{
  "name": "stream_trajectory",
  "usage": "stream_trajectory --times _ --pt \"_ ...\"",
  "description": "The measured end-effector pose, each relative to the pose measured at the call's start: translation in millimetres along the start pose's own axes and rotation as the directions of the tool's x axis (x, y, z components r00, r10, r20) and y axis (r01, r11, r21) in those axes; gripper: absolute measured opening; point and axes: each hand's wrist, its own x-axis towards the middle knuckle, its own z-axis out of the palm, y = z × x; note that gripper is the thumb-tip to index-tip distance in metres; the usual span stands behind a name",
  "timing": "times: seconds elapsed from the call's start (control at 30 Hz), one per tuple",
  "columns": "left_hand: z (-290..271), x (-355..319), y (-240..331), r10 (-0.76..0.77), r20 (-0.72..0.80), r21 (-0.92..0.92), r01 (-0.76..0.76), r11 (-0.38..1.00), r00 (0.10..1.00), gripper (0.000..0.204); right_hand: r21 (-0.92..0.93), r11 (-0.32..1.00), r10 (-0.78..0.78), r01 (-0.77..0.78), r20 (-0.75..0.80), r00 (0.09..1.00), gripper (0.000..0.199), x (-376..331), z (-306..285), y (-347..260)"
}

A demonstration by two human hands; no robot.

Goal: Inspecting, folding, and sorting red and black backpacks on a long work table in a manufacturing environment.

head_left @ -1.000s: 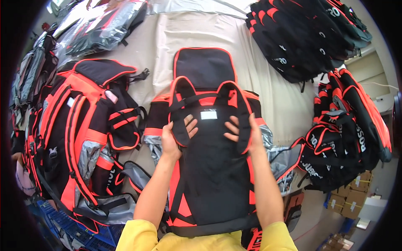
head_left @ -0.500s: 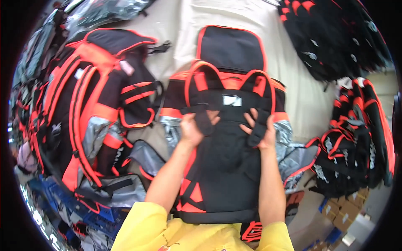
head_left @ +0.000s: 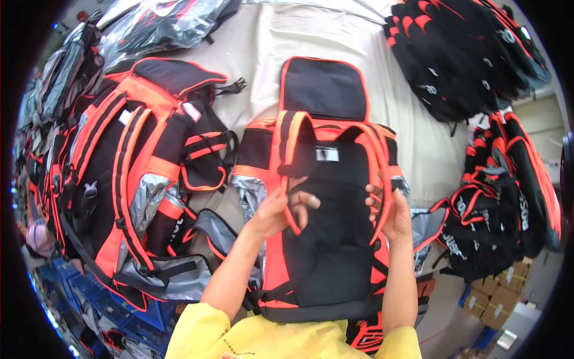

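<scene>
A black and orange backpack [head_left: 329,251] lies in front of me, back panel up, with its dark top flap [head_left: 324,90] folded out on the far side. My left hand [head_left: 280,214] has its fingers curled around the left shoulder strap [head_left: 289,149], low on its length. At the other side my right hand [head_left: 394,218] holds the right shoulder strap [head_left: 382,152] between thumb and fingers. Both straps stand up off the panel, their orange edges showing. A small white label [head_left: 327,154] sits high on the panel. Silver lining [head_left: 248,191] shows at the pack's sides.
Another orange and black backpack [head_left: 161,137] lies close on the left. Black and orange bags are stacked at the far right [head_left: 454,60], with more bags [head_left: 484,221] below. Clear plastic-wrapped goods [head_left: 167,27] lie far left. Cardboard boxes [head_left: 496,293] and blue crates [head_left: 131,305] stand lower down.
Both hands have come nearer to me, the right also a little outward. The straps, bunched with dark sides showing before, are now drawn out longer with orange edges visible.
</scene>
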Motion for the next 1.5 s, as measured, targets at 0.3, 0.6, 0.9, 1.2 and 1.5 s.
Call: stream_trajectory --times 0.3,0.6,0.9,1.2,1.5 --pt "94.3 9.7 -17.5 -0.354 -0.199 0.277 0.399 0.874 0.914 0.04 -0.413 0.908 -0.093 0.073 -0.027 0.995 0.062 -9.4 90.5 -6.6" --pt "114.1 35.4 -49.8 -0.186 -0.319 0.284 0.281 0.917 0.929 0.035 -0.816 0.571 -0.408 0.091 -0.186 0.894 0.052 -44.8 71.4 12.4" --pt "140.7 123.8 52.2 -0.173 -0.344 0.359 0.299 0.884 0.923 0.015 -0.961 -0.255 -0.18 0.106 0.155 0.971 0.074 -200.1 118.4 110.4" --pt "101.4 148.5 49.8 -0.078 -0.425 0.505 0.308 0.806 0.902 0.012 -0.918 -0.394 -0.033 0.05 0.068 0.997 0.068 -215.2 83.5 177.4" --pt "119.0 130.3 48.6 -0.156 -0.497 0.462 0.412 0.785 0.854 0.015 -0.935 -0.355 -0.063 0.02 0.045 0.997 0.066 -227.0 81.6 187.6"
